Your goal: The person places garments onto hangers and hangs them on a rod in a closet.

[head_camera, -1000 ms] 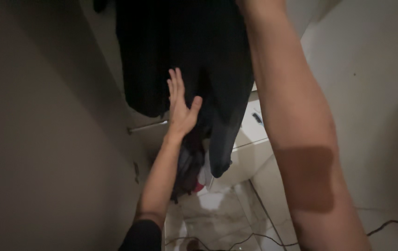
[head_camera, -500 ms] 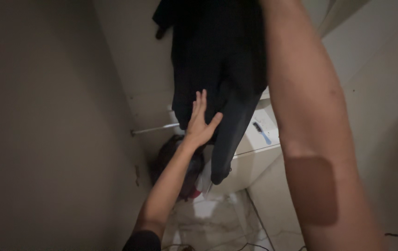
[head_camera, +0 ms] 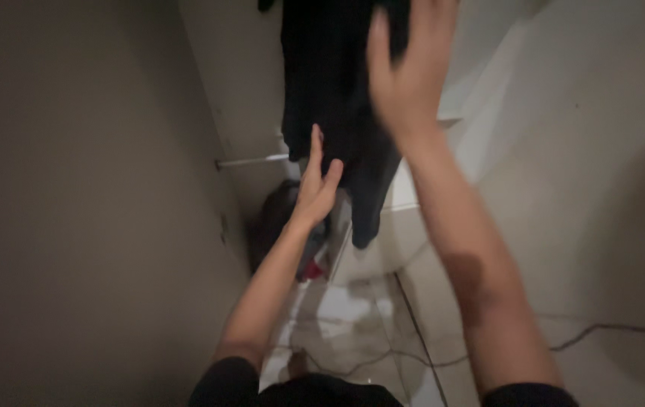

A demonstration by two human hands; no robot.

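Dim beige walls (head_camera: pixel 74 188) close in on a narrow corner, with a pale tiled floor (head_camera: pixel 609 249) far below. Up at the top of the view hangs a dark garment (head_camera: pixel 330 90), near black, long and limp, its lower end narrowing to a loose tail that dangles above the floor; its upper part runs out of the picture, so what carries it cannot be told. The left hand (head_camera: pixel 316 185) is raised with the palm laid flat against the lower edge of the garment, fingers (head_camera: pixel 314 147) straight and together, thumb spread out to the side, gripping nothing. The right hand (head_camera: pixel 409 68) is higher and nearer the camera, blurred, its fingers spread and released, lying over the right side of the garment near the top; whether it presses the cloth or is just in front of it cannot be told. Both bare forearms reach up from short dark sleeves at the bottom edge. Behind the left hand a thin pale rod (head_camera: pixel 251 160) juts out from the wall. Beneath the garment sits a heap of clothes (head_camera: pixel 292 226) in dark and reddish tones beside a white box-like unit (head_camera: pixel 401 192), partly hidden by the hanging cloth. A thin cable (head_camera: pixel 601 332) trails across the floor at the right.
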